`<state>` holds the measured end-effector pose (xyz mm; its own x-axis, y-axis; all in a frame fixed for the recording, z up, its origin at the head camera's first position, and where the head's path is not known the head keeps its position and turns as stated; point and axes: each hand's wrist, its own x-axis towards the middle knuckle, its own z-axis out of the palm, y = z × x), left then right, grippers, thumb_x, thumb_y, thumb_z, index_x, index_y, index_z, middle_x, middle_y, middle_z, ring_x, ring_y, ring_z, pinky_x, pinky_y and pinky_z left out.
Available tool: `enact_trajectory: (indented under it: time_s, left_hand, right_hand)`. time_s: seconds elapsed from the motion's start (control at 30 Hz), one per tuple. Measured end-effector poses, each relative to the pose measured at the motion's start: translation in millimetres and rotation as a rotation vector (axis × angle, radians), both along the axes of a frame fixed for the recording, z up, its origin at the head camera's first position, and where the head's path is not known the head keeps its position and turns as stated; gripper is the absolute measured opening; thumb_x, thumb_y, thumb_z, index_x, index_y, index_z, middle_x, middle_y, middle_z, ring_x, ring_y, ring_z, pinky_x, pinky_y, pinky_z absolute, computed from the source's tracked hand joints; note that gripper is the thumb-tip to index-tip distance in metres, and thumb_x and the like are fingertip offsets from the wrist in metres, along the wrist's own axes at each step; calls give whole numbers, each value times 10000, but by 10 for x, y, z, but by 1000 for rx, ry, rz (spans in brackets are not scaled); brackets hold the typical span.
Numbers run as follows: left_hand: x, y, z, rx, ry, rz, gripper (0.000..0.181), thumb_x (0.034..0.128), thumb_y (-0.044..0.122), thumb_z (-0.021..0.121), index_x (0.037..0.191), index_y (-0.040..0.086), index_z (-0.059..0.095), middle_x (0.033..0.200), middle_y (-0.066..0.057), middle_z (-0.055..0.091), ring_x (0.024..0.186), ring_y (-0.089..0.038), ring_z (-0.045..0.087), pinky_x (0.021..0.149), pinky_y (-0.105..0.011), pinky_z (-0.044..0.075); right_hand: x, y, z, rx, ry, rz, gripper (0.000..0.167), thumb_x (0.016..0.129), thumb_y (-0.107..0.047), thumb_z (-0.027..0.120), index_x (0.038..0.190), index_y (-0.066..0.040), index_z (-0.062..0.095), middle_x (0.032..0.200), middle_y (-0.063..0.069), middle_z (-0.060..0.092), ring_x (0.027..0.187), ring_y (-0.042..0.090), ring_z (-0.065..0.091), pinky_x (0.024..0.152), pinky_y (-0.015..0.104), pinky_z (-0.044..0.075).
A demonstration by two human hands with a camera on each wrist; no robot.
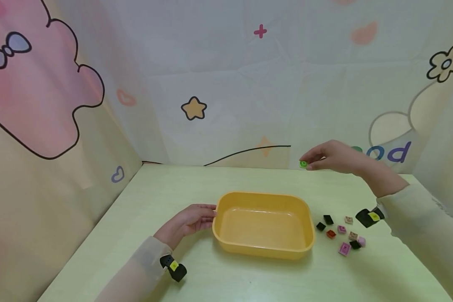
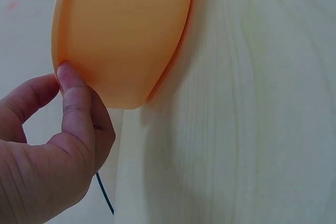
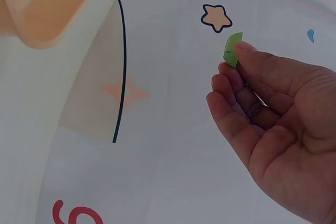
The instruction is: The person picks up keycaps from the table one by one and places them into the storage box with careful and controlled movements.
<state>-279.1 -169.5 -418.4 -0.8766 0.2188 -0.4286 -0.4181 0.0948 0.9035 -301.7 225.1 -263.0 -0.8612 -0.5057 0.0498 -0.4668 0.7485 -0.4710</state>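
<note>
A yellow plastic basin [image 1: 264, 250] stands on the table with its inside bare. At its left end my left hand [image 1: 190, 220] pinches the rim; in the left wrist view the thumb [image 2: 71, 77] lies against the basin wall [image 2: 126, 35]. My right hand [image 1: 334, 157] is raised above the table's back right part, beyond the basin. Between thumb and fingertips it pinches a small green block [image 1: 303, 164], seen nearly edge-on in the right wrist view [image 3: 232, 50]. What is printed on the block is too small to read.
Several small blocks lie loosely to the basin's right: black [image 1: 328, 219], red [image 1: 331, 234], pink [image 1: 345, 249] and beige [image 1: 349, 219] ones. A printed cloth [image 1: 226, 84] hangs behind the pale table [image 1: 166, 184] and along its sides.
</note>
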Motion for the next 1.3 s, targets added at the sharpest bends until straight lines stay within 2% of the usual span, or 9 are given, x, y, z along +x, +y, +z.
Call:
enact_trajectory:
  time_s: [0.17, 0.53, 0.9, 1.3]
  left_hand:
    - [-4, -6, -5, 11, 6, -3, 407, 999, 34, 596, 1395, -58, 565, 990, -48, 756, 780, -90, 708, 737, -193, 630]
    - [-13, -13, -3, 15, 7, -11, 413, 1005, 45, 593, 1406, -51, 558, 1014, -55, 753, 788, -86, 704, 735, -185, 627]
    - [-5, -25, -1, 22, 1, -17, 435, 1010, 41, 582, 1431, -56, 532, 1027, -53, 752, 809, -85, 704, 747, -184, 627]
    - [-14, -44, -19, 48, 21, -47, 425, 1011, 29, 573, 1421, -72, 526, 975, -26, 740, 807, -79, 703, 727, -173, 621]
  right_hand:
    - [-19, -129, -18, -2, 2, 43, 290, 968, -104, 683, 1223, 30, 709, 1122, 164, 760, 1001, 255, 718, 864, 397, 640]
    - [-68, -511, -92, -40, -23, 144, 272, 950, -109, 711, 1188, 21, 729, 1082, 138, 766, 976, 221, 706, 880, 397, 636]
    - [-136, -866, -267, -70, -67, 227, 262, 942, -81, 713, 1177, 33, 733, 1072, 142, 765, 967, 197, 697, 931, 411, 627]
    - [-196, -1142, -496, -7, -82, 274, 255, 944, -122, 721, 1170, -8, 751, 1103, 115, 773, 994, 197, 714, 930, 375, 620]
